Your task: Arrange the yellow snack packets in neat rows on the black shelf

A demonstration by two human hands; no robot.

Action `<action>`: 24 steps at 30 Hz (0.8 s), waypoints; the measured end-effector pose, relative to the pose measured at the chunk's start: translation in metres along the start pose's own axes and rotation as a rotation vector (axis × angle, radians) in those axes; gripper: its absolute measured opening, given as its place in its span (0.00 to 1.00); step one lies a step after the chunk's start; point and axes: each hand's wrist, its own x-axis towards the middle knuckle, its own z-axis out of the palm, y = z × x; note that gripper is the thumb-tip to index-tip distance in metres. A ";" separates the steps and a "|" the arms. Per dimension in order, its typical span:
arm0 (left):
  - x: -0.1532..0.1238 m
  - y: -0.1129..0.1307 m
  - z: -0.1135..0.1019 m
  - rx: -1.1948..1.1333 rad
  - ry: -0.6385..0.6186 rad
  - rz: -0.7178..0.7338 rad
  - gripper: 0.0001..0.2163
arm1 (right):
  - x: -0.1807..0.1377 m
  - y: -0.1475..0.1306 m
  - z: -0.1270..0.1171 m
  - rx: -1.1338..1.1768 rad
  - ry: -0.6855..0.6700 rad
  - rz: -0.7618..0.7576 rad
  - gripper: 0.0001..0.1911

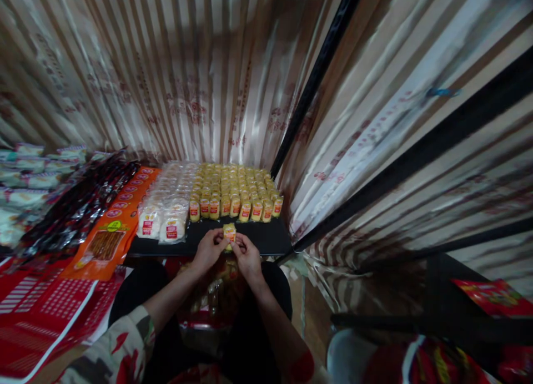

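Over the black shelf's (266,237) edge, both hands (210,249) (249,258) grip a yellow packet (229,228), its label (230,237) illegible.

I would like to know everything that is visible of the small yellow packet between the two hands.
The small yellow packet looks like plastic wrapping, with a reddish-orange and pale label; its print is too small to read. It looks roughly upright, pinched at its sides by the fingers of the left hand and right hand. In the picture it appears before the front part of the black shelf.
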 end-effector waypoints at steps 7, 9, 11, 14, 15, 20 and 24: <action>0.032 0.013 0.007 0.238 0.118 0.014 0.10 | 0.032 -0.001 0.011 -0.164 0.108 -0.113 0.16; 0.039 0.011 0.012 0.251 0.146 0.026 0.11 | 0.038 -0.003 0.013 -0.190 0.130 -0.156 0.15; 0.046 0.010 0.016 0.273 0.167 0.026 0.12 | 0.041 -0.002 0.014 -0.201 0.158 -0.190 0.15; 0.055 0.009 0.021 0.324 0.179 0.002 0.12 | 0.043 0.003 0.014 -0.227 0.195 -0.241 0.15; 0.057 0.010 0.023 0.343 0.179 -0.004 0.12 | 0.043 0.004 0.013 -0.243 0.202 -0.257 0.14; 0.065 0.014 0.027 0.406 0.177 0.006 0.12 | 0.044 0.009 0.008 -0.377 0.215 -0.317 0.16; 0.069 0.014 0.033 0.406 0.184 0.018 0.12 | 0.053 0.012 -0.001 -0.478 0.240 -0.373 0.18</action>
